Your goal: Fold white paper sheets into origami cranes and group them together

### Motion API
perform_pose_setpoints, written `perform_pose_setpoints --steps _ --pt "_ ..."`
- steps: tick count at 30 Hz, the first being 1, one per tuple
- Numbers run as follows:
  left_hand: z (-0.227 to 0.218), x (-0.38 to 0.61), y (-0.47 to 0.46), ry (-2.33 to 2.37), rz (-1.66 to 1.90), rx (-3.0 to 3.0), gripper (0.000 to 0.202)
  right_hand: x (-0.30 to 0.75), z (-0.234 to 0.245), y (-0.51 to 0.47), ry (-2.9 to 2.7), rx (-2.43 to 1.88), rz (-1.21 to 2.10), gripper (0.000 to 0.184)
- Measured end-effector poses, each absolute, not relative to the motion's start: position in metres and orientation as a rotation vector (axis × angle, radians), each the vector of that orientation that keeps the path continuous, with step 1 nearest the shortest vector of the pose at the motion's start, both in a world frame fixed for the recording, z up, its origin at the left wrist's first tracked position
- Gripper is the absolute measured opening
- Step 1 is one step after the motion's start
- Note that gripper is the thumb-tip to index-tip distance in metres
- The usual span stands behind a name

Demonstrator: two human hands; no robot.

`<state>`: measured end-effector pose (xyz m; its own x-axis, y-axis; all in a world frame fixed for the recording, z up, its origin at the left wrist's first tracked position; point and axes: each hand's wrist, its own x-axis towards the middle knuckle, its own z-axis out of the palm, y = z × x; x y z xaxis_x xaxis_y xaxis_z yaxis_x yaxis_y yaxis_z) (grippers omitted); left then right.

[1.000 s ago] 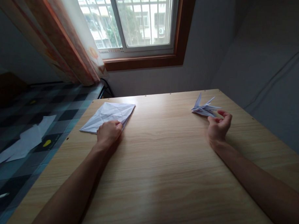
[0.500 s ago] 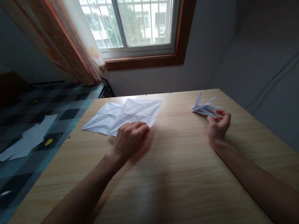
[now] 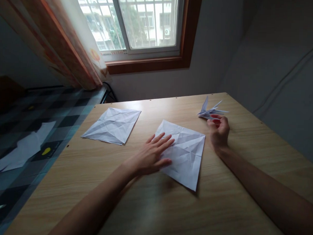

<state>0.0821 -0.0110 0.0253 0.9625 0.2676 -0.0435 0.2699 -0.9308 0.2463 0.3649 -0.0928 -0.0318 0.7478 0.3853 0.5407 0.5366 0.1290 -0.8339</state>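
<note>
A creased white square sheet of paper (image 3: pixel 186 146) lies flat on the table in front of me, turned at an angle. My left hand (image 3: pixel 156 153) rests on its left part, fingers spread and palm down. Farther to the right, a bundle of thin, pointed folded white paper (image 3: pixel 209 112) sits on the table. My right hand (image 3: pixel 219 131) is beside its near side, fingers loosely curled with a gap between thumb and fingertips. Whether those fingertips touch the folded paper is hard to see.
Creased square sheets (image 3: pixel 112 124) lie stacked at the far left of the wooden table (image 3: pixel 92 183). Left of it, a lower checked surface (image 3: pixel 67 100) holds white paper pieces (image 3: pixel 24 147). A window (image 3: pixel 146 24) and an orange curtain (image 3: pixel 54 35) stand behind.
My left hand has brought one sheet from the left pile toward the middle, and its fingers have spread out on it. My right hand has shifted slightly left, closer to the folded paper.
</note>
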Motion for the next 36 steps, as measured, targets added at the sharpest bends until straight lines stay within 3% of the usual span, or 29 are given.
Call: perform_pose_setpoints --steps 3,8,11,27,36 --pt "0.012 0.084 -0.010 0.453 -0.133 2.911 0.080 0.339 -0.021 -0.101 -1.265 -1.522 -0.146 0.027" --pt "0.001 0.086 -0.016 0.526 -0.114 2.956 0.087 0.289 -0.021 -0.108 -2.116 -1.578 0.033 0.063" --pt "0.000 0.087 -0.017 0.568 -0.121 2.966 0.090 0.280 -0.027 -0.107 -2.335 -1.582 0.131 0.072" --pt "-0.002 0.069 0.009 0.836 -0.133 2.954 0.095 0.355 -0.034 -0.123 -2.162 -2.068 0.241 0.098" --pt "-0.009 0.070 0.013 0.857 0.010 2.978 0.092 0.366 -0.018 -0.116 -1.848 -1.953 0.200 0.069"
